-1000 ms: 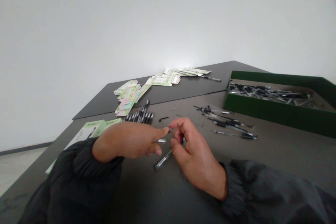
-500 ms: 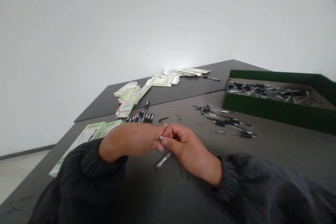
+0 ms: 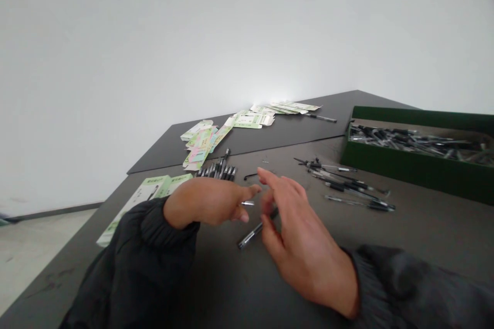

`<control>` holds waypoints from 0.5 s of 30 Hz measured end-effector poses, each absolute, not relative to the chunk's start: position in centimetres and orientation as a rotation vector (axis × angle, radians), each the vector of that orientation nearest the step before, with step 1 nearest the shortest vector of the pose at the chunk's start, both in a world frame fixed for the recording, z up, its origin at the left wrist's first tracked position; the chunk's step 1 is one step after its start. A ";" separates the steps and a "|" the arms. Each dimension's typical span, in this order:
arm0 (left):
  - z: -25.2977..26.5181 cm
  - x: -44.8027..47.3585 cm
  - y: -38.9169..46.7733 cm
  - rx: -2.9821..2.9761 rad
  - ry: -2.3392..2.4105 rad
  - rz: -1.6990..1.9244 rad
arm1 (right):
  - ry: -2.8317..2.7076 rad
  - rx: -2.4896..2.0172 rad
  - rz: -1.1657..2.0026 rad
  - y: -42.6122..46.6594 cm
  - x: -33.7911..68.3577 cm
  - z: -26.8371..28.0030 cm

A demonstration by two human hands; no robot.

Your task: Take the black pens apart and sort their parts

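My left hand is closed around a pen; only its short clear end sticks out between thumb and fingers, and the rest is hidden by the hand. My right hand is just to the right, fingers stretched and apart from the thumb, holding nothing visible. Under its fingertips a clear pen with a black cap lies on the table, partly covered; I cannot tell whether the fingers touch it. A row of black-capped pens lies beyond my left hand. A thin black piece lies near the fingertips.
Loose pens and refills lie to the right, before a green box full of pens. Flattened cartons trail along the back of the dark table. Two green-white cartons lie at left. Another pen lies at the back.
My hands were together at the fingertips; now the right hand has let go, opened and moved right and nearer. The left stays closed on the pen. The view has shifted slightly left.
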State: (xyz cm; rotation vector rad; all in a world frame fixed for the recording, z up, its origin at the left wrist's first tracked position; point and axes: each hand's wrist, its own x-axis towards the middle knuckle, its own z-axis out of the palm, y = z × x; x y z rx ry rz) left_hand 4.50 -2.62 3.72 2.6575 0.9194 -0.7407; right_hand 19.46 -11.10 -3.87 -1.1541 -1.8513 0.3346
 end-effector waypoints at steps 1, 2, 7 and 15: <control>3.8 4.6 -2.6 2.626 0.917 -0.765 | -1.867 -1.177 0.327 -11.2 19.4 -3.9; 3.8 4.6 -2.5 2.600 0.918 -0.783 | -1.872 -1.209 0.329 -11.2 19.3 -3.9; 3.8 4.7 -2.3 2.563 0.932 -0.839 | -1.841 -1.231 0.387 -11.0 19.4 -4.1; 4.1 5.1 -2.7 2.499 0.958 -0.874 | -1.795 -1.244 0.382 -11.0 19.5 -3.9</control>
